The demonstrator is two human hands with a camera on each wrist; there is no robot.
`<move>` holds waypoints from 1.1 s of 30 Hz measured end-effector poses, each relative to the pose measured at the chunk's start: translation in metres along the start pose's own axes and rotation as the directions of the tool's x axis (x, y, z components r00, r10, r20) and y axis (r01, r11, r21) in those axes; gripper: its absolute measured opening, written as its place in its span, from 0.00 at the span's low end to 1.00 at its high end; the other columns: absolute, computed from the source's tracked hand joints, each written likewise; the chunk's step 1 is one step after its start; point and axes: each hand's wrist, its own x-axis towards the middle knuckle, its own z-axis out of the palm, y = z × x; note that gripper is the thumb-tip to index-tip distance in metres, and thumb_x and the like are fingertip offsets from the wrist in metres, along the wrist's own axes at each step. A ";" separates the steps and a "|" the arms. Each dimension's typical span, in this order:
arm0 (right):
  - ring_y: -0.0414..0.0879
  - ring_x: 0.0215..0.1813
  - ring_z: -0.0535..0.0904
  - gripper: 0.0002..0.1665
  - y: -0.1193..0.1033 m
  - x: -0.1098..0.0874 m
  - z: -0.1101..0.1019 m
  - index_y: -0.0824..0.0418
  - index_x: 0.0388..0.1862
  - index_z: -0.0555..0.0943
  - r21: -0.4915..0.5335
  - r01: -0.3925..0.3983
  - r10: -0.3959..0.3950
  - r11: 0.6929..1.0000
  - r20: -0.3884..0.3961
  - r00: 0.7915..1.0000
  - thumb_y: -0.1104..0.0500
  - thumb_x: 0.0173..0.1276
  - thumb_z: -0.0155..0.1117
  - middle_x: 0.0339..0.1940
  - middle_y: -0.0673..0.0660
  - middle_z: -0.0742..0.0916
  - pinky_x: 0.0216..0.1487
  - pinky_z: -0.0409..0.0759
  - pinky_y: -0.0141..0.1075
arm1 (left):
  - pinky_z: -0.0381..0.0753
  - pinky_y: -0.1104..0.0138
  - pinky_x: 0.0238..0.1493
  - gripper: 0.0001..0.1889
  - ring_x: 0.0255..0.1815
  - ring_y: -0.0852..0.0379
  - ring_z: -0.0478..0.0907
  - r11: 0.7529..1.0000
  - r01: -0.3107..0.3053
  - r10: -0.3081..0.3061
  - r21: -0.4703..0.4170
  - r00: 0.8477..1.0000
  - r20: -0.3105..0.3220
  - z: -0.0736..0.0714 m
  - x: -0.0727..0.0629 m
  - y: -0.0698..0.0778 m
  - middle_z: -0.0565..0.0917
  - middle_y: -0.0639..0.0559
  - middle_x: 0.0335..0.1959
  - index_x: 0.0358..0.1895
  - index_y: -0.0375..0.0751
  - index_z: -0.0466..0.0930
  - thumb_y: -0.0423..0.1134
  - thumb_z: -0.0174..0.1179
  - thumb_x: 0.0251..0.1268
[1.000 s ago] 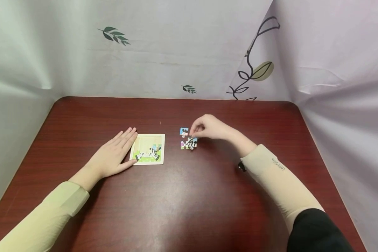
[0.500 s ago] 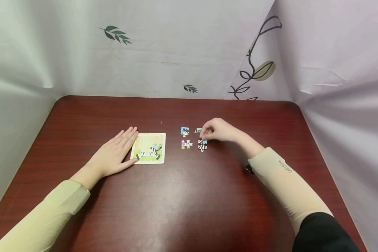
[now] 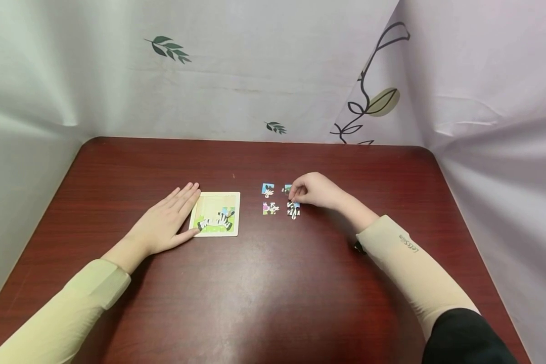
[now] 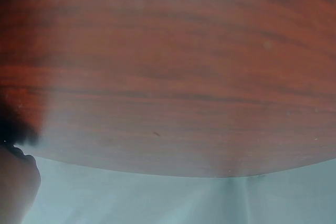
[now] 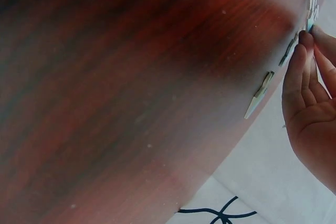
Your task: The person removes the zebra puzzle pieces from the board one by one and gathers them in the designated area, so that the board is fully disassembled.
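Note:
My left hand (image 3: pixel 166 222) lies flat with its fingers straight, over the left edge of a small square puzzle board (image 3: pixel 216 233). A zebra's body and green ground fill the board's lower part; the upper left is bare. With thumb and fingertips curled together, my right hand (image 3: pixel 318 189) pinches the top edge of a zebra-striped puzzle piece (image 3: pixel 293 211). Behind those fingers, a blue and green piece (image 3: pixel 287 189) is partly hidden. To their left lie a blue zebra piece (image 3: pixel 267 190) and a pink and green piece (image 3: pixel 270 208). The right wrist view catches the pinching fingers (image 5: pixel 297 64) at its right side.
Dark red wood forms the table (image 3: pixel 236 303), its far edge meeting a pale leaf-patterned curtain (image 3: pixel 218 91). More curtain hangs at both sides. In the left wrist view, mostly tabletop (image 4: pixel 168 61) shows.
My right hand has moved right with the striped piece, parting it from the pink and green piece and revealing some of the blue and green one. The left hand stays on the board.

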 end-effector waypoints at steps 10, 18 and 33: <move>0.43 0.37 0.86 0.03 0.001 -0.002 0.002 0.61 0.38 0.92 -0.008 0.005 -0.006 1.000 -0.017 1.000 0.65 0.68 0.73 0.36 0.54 0.93 0.46 0.86 0.36 | 0.47 0.56 0.91 0.49 0.87 0.35 0.56 1.000 0.003 -0.003 0.005 1.000 0.000 0.000 0.001 0.001 0.58 0.31 0.85 0.83 0.26 0.54 0.58 0.59 0.73; 0.43 0.37 0.86 0.03 -0.004 -0.002 0.004 0.62 0.38 0.91 0.010 0.035 -0.035 0.999 -0.025 0.999 0.66 0.68 0.73 0.36 0.55 0.93 0.45 0.88 0.35 | 0.45 0.57 0.92 0.48 0.87 0.36 0.56 1.000 0.002 -0.002 0.007 1.000 0.002 -0.001 0.001 0.001 0.58 0.31 0.85 0.83 0.26 0.54 0.59 0.59 0.73; 0.43 0.39 0.87 0.04 -0.031 0.018 0.017 0.61 0.40 0.91 0.065 0.105 -0.102 0.992 -0.038 0.994 0.66 0.69 0.71 0.37 0.54 0.92 0.47 0.88 0.32 | 0.38 0.61 0.92 0.49 0.88 0.38 0.55 1.000 0.019 -0.019 0.013 1.000 0.017 0.000 0.001 0.002 0.57 0.33 0.86 0.83 0.27 0.54 0.59 0.59 0.73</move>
